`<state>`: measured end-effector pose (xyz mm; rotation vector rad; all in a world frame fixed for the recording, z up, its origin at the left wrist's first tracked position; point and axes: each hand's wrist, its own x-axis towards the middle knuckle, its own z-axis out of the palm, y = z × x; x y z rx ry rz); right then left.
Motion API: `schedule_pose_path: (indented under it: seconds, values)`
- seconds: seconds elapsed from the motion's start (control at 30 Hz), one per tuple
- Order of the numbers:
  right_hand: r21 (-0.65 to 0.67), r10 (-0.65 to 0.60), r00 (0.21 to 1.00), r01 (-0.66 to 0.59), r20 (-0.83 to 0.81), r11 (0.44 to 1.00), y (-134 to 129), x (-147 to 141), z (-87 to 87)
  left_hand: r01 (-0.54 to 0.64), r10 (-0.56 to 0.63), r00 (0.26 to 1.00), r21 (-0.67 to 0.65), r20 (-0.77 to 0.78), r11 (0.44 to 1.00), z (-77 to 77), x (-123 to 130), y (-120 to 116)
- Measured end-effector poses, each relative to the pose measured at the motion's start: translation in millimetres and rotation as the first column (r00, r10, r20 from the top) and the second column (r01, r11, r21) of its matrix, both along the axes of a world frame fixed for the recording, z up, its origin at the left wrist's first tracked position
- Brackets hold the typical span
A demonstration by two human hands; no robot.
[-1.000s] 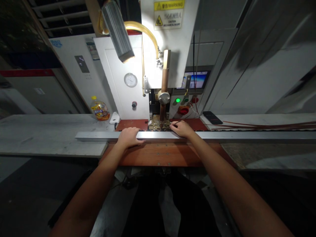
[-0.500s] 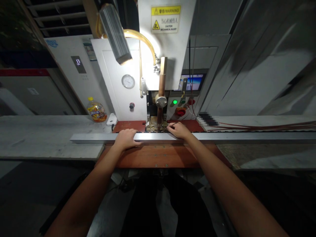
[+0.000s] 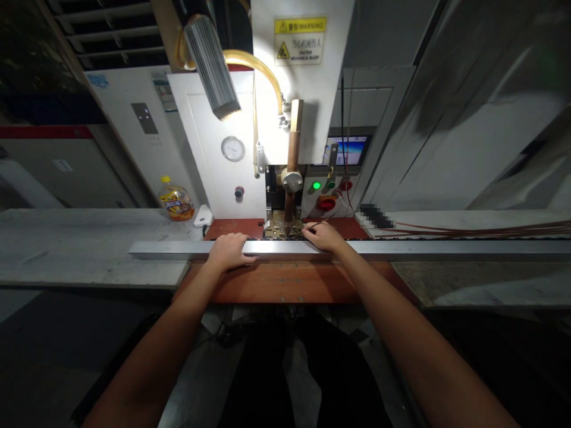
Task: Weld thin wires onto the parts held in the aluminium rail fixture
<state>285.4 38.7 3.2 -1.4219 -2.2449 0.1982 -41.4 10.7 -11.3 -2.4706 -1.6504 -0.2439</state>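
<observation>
The left hand (image 3: 229,251) grips the metal bar (image 3: 276,247), which crosses the brown board (image 3: 250,286) before the coppery rod (image 3: 293,151) and passes the right edge of the left table (image 3: 80,252). The right hand (image 3: 325,236) pinches a thin dark strip (image 3: 314,224). A bottle (image 3: 176,201) stands toward that table's back edge.

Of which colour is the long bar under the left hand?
The bar is silver-grey; head view shows it.

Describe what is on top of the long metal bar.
The left hand lies over the metal bar; the right hand reaches across it. The surface beneath both can't be seen.
</observation>
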Motion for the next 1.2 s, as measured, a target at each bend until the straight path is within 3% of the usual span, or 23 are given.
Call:
schedule_pose_path:
  seconds: [0.53, 1.2]
  values:
    - [0.031, -0.029, 0.999, 0.029, 0.023, 0.999, -5.2, -0.5, 0.6, 0.012, -0.012, 1.000, 0.030, 0.004, 0.999, 1.9, 1.5, -6.6]
    - [0.177, -0.040, 0.997, 0.027, 0.069, 0.984, -14.8, 2.5, -9.1, 0.031, -0.035, 0.999, 0.204, 0.016, 0.978, -7.1, 1.8, -18.5]
